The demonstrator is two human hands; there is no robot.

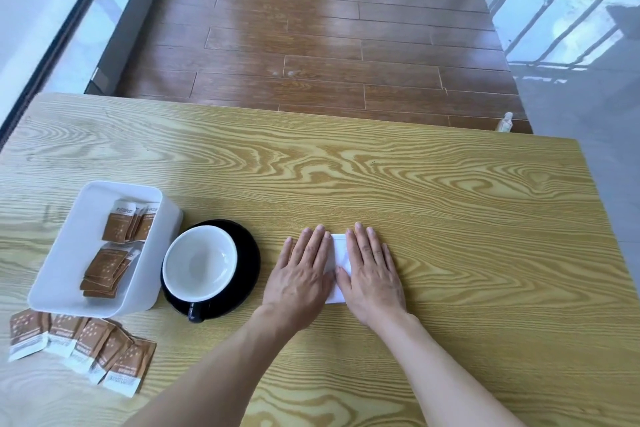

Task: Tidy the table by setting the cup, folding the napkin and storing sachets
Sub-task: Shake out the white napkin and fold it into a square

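Note:
A folded white napkin (338, 253) lies on the wooden table, mostly hidden under my hands. My left hand (300, 274) and my right hand (372, 274) press flat on it side by side, fingers together and extended. Left of them a cup (200, 263), white inside and black outside, stands upright on a black saucer (247, 274), its handle toward me. A white plastic box (69, 253) at the far left holds several brown sachets (107, 267). More brown and white sachets (86, 347) lie loose on the table in front of the box.
The table (415, 184) has bare wood to the right and behind my hands. Beyond its far edge is a brown plank floor. A small clear bottle (505, 121) stands on the floor past the far right corner.

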